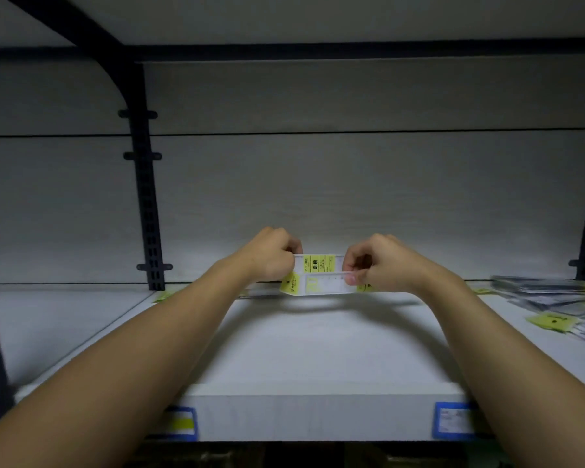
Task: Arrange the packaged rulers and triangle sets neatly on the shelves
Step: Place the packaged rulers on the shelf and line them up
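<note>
Both hands on packaged rulers [320, 276] at back of shelf [301, 346].
Left hand [273, 253] pinches the left end, right hand [374, 261] the right — each grip closed on the packs, held just above the shelf. More packs [554, 298] lie piled far right.

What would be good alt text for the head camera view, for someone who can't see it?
Two bare hands, left hand and right hand, hold packaged rulers with yellow labels by their ends at the back of a white shelf. More packaged sets lie piled at the shelf's right end.
</note>
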Demonstrator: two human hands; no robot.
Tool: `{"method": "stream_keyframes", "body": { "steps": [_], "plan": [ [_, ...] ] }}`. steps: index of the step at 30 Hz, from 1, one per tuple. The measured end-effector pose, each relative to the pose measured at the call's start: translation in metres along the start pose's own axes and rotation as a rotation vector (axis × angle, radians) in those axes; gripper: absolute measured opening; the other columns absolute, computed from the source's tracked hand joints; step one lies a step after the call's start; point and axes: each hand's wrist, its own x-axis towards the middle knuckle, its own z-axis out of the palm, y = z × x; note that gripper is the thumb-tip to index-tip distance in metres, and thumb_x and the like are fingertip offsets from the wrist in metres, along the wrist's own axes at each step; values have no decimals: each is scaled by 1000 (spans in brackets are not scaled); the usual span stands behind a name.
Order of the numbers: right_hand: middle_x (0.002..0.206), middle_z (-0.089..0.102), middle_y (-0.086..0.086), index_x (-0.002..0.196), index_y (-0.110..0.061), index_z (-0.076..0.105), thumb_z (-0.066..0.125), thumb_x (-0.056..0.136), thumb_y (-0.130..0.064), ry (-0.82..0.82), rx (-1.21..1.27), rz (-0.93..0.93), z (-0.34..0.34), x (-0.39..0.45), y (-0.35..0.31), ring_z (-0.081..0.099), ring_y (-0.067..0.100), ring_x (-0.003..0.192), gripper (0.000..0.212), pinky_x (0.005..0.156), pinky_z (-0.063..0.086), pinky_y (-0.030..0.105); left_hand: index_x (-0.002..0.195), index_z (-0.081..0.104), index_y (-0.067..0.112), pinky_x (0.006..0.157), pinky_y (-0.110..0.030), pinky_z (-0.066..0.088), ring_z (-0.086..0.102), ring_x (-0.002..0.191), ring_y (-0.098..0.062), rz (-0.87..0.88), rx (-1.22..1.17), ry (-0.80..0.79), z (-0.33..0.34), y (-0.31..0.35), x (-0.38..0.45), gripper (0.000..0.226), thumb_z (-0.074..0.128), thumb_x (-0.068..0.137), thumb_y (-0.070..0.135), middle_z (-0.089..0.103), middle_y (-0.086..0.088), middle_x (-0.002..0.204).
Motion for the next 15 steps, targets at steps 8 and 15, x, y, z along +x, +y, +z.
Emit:
{"method": "stream_keyframes", "body": {
  "steps": [8,15],
  "plan": [
    [68,65,-10,72,-26,70,81,80,-17,-13,-17,69,37,24,-50,55,2,61,16,59,43,14,84,69,18,56,-19,35,58,86,-23,-1,-62,-29,-17,-66,-11,27,52,79,-1,65,-2,83],
    [67,64,-11,75,-24,71,80,81,-17,-46,-5,95,56,42,-69,55,4,61,12,62,46,21,86,67,19,57,-19,36,57,86,-19,-82,-111,-14,-26,-106,-25,23,50,83,4,63,1,85]
  ]
}}
